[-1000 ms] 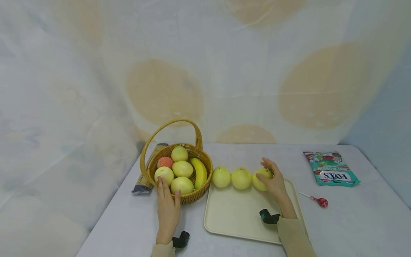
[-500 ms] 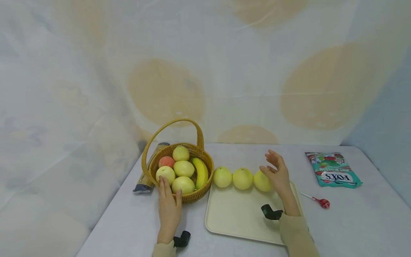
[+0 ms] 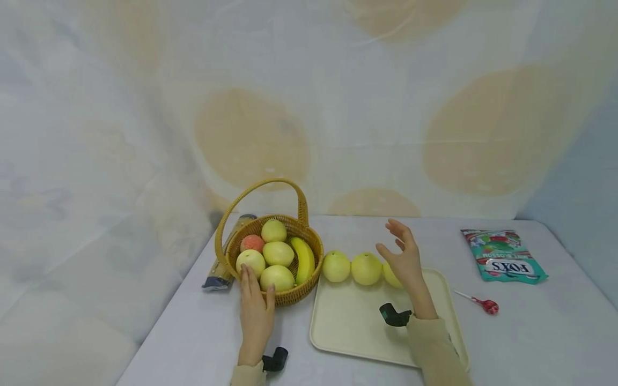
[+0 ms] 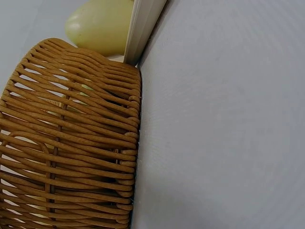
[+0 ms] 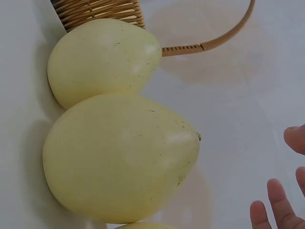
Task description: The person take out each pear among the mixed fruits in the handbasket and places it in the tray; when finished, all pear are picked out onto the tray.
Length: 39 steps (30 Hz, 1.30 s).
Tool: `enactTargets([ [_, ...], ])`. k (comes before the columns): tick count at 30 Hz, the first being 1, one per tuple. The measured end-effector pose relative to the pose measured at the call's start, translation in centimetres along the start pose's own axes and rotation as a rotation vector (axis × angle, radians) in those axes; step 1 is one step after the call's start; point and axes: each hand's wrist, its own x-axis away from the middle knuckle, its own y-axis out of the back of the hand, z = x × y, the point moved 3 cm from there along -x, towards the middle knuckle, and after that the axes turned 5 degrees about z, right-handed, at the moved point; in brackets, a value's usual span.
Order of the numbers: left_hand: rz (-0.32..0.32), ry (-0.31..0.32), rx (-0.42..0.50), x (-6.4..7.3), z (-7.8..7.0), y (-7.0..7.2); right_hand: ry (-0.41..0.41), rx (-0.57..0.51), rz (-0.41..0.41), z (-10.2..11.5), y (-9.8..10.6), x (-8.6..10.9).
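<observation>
My left hand (image 3: 256, 316) rests against the front rim of a wicker basket (image 3: 299, 293), fingers straight and fingertips by a pale round fruit (image 3: 251, 262) inside. The basket also holds a red peach-like fruit (image 3: 252, 244), a banana (image 3: 303, 261) and several pale green-yellow fruits. My right hand (image 3: 404, 262) hovers over the far side of a cream tray (image 3: 367, 327), its fingers loosely bent with nothing in them. Three pale yellow, pear-shaped fruits stand in a row there: a left one (image 3: 336, 266), a middle one (image 3: 366, 268), and a right one (image 3: 392, 276) partly hidden behind the hand.
Right of the tray lie a red lollipop (image 3: 488, 306) and a teal candy bag (image 3: 504, 256). A long dark-ended package (image 3: 219, 279) lies behind the basket's left side. A patterned cloth wall (image 3: 367, 161) stands behind the table.
My right hand has let go of the right pear-shaped fruit, risen, and shifted left above the row. My left hand stays at the basket.
</observation>
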Motion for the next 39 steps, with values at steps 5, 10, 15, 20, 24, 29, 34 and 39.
enactTargets([
  [5,-0.013,-0.012,0.004,0.0,-0.2,0.1,0.009,-0.010,-0.018,0.1,-0.1,-0.2],
  [10,-0.015,-0.016,0.003,-0.1,-0.2,0.1,0.033,-0.031,-0.017,0.8,-0.3,-0.5],
  [15,-0.017,-0.014,0.004,0.0,-0.1,0.1,0.066,-0.104,0.036,1.5,-1.8,-0.7],
  [20,-0.013,-0.009,0.013,0.0,-0.1,0.1,0.076,-0.138,0.111,1.9,-4.3,-0.6],
  [24,-0.010,-0.009,0.017,0.0,-0.1,0.1,0.082,-0.149,0.168,2.1,-6.4,-0.5],
  [29,-0.009,-0.006,0.016,0.0,-0.1,-0.1,0.053,-0.197,0.200,1.9,-8.5,-0.3],
  [34,-0.012,-0.010,0.011,-0.1,-0.1,-0.1,0.024,-0.257,0.223,1.8,-10.0,-0.2],
  [39,-0.015,-0.012,0.007,0.0,-0.1,-0.1,-0.001,-0.288,0.288,1.8,-11.3,-0.1],
])
